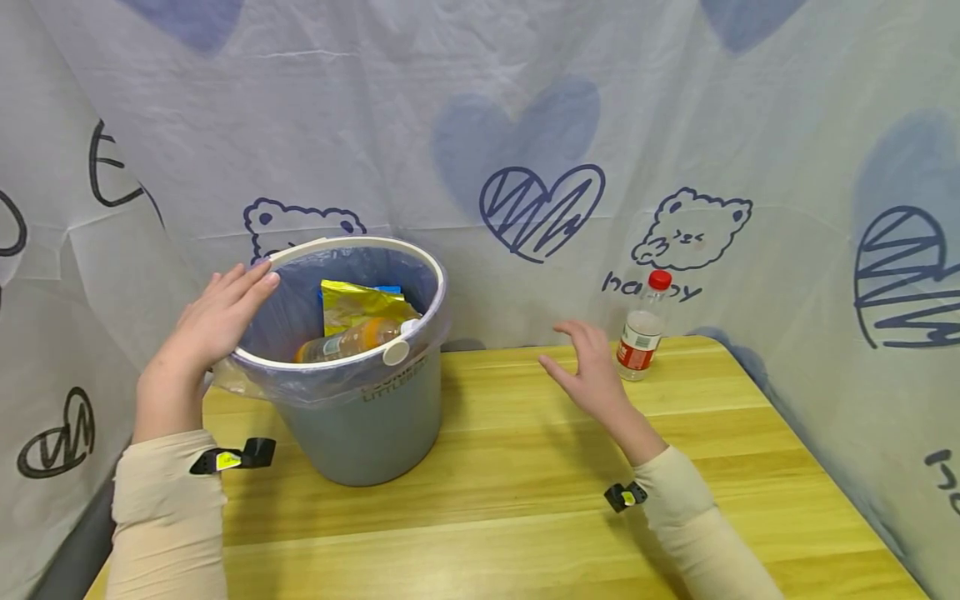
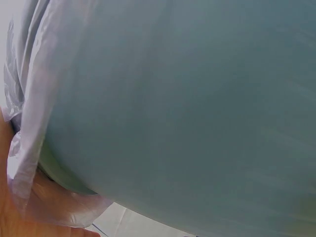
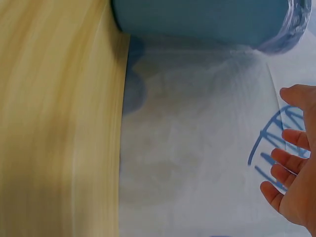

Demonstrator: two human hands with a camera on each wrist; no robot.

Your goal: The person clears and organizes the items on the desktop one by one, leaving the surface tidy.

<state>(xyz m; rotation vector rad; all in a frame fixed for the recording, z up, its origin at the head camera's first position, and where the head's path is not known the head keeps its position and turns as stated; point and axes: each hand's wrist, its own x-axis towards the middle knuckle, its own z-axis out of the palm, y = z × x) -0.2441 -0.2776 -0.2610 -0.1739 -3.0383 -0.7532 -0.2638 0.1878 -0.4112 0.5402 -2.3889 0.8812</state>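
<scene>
A grey-blue bucket [image 1: 360, 442] lined with a thin plastic bag [image 1: 292, 385] stands on the left part of the table. Inside it lie a yellow packet [image 1: 348, 304] and a plastic bottle [image 1: 360, 337] with an orange-brown label. My left hand [image 1: 217, 317] rests on the bucket's left rim, fingers straight. Over the table, to the right of the bucket, my right hand [image 1: 592, 375] hovers with relaxed, spread fingers and holds nothing. Just beyond it to the right stands an upright clear bottle [image 1: 639, 346] with a red cap and red-and-white label.
The wooden table [image 1: 525, 475] ends at a hanging pale cloth [image 1: 405, 108] printed with hearts and bears, behind it and along both sides. A bit of blue [image 1: 390, 289] shows behind the yellow packet in the bucket.
</scene>
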